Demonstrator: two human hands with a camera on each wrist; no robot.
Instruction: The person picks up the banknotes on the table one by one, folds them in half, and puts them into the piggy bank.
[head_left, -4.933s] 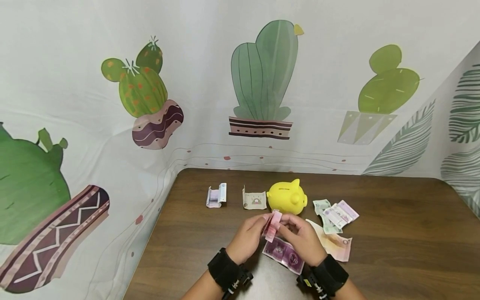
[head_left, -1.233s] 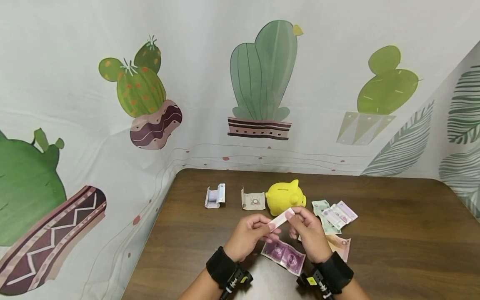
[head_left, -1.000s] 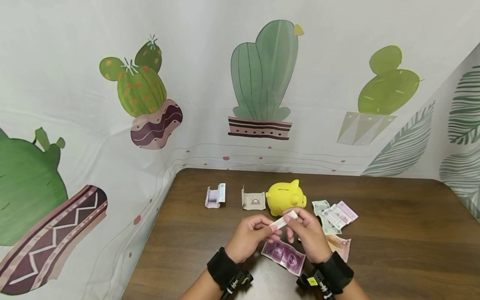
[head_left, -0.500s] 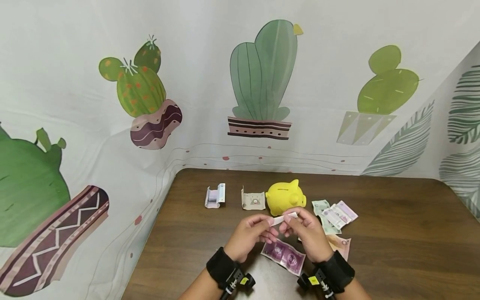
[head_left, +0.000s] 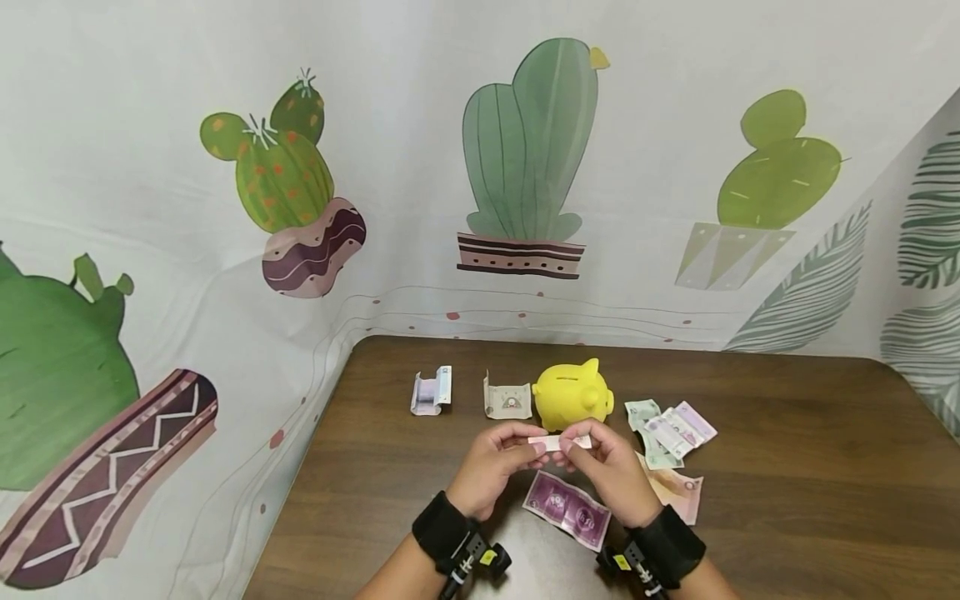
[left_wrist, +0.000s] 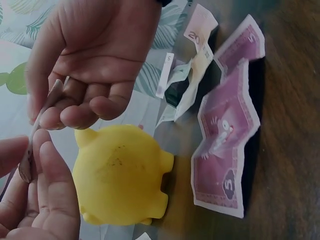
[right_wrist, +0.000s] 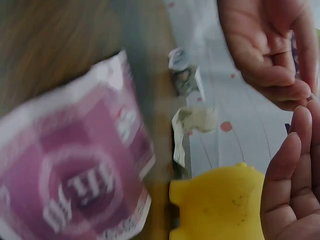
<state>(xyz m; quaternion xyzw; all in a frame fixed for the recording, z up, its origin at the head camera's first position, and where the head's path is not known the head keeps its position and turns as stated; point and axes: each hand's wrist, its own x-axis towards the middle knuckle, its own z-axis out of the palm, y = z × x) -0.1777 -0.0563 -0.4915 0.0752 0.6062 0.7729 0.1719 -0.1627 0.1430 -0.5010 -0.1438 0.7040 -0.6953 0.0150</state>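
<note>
Between both hands a banknote [head_left: 552,442], folded lengthwise into a narrow pale pink strip, is stretched level in the head view. My left hand [head_left: 491,467] pinches its left end between thumb and fingers. Its right part is pinched by my right hand [head_left: 613,477]. Seen from the left wrist, the strip [left_wrist: 46,102] is edge-on and thin. A creased purple banknote [head_left: 567,510] lies on the table just below the hands. Right behind the hands stands a yellow piggy bank [head_left: 572,397] with a slot in its top.
On the wooden table [head_left: 795,467], a curled beige note [head_left: 510,402] and a curled bluish note [head_left: 429,393] lie left of the piggy bank. To its right are a green note [head_left: 643,414], a light purple note [head_left: 682,429] and an orange-pink note [head_left: 682,493]. A cactus-print cloth [head_left: 405,167] hangs behind.
Earlier the pink note was wider and upright between the hands; it is now a narrow strip. Over the last second the strip has turned from slanted to level, and the hands have drawn slightly closer.
</note>
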